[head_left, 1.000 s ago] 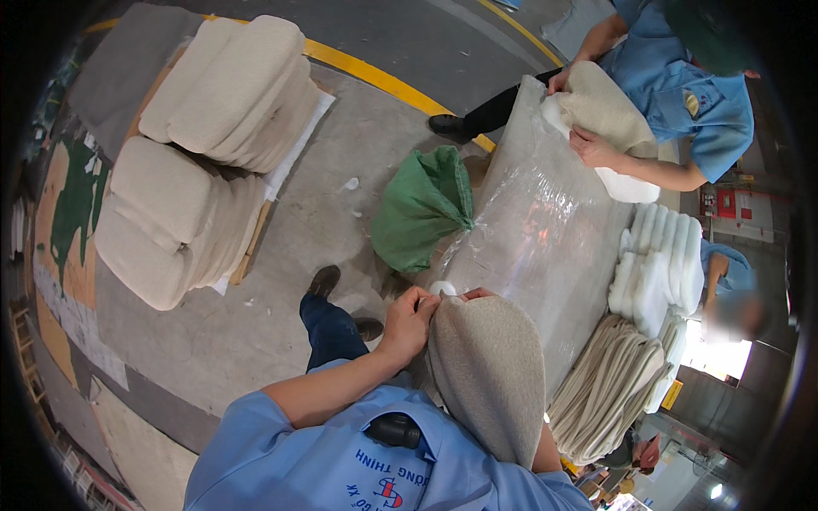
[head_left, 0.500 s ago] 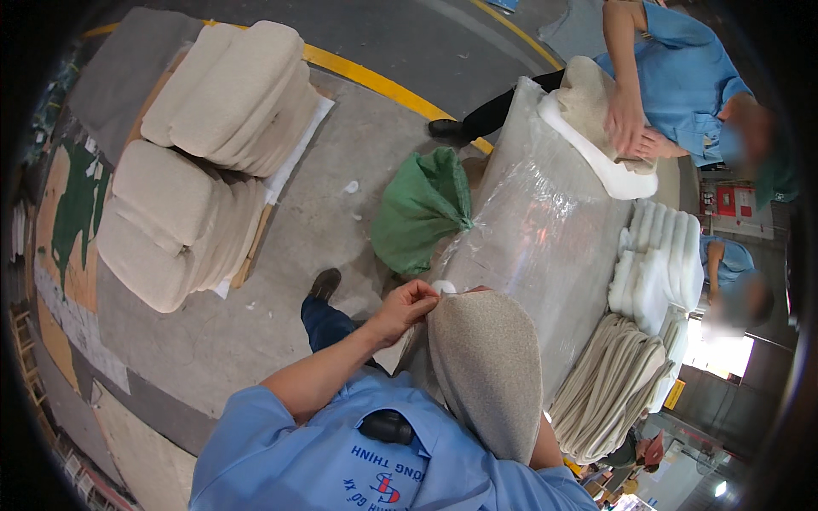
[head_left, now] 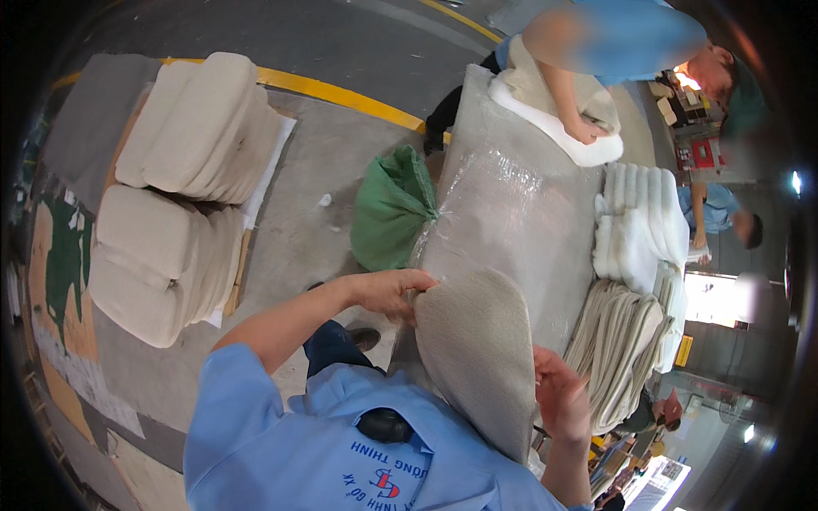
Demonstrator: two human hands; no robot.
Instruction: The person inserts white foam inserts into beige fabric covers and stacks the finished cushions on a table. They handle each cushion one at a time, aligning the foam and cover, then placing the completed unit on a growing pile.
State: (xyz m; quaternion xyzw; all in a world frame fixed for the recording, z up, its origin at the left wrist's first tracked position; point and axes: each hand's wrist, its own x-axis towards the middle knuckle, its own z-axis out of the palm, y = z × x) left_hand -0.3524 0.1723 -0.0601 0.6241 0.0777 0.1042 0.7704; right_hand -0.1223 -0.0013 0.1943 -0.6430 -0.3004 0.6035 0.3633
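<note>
A beige fabric cushion (head_left: 473,341) with a rounded far end lies slanting in front of me, its near end against my shirt. My left hand (head_left: 394,294) grips its far left edge, thumb above and the other fingers curled at the rim. At the cushion's right edge is my right hand (head_left: 562,392), fingers apart and partly bent, close against the side; whether it touches is hard to tell. Beneath lies a table wrapped in clear plastic (head_left: 511,213).
Across the table a co-worker's hand (head_left: 586,132) presses a beige cover over white padding (head_left: 562,140). White pads (head_left: 643,221) and folded beige covers (head_left: 618,349) are piled at right. A green sack (head_left: 388,213) stands left of the table; stacked beige cushions (head_left: 145,230) sit farther left.
My right hand has come into sight from behind the cushion, at its right edge. My left hand has shifted slightly along the far left corner, and the white bit there no longer shows.
</note>
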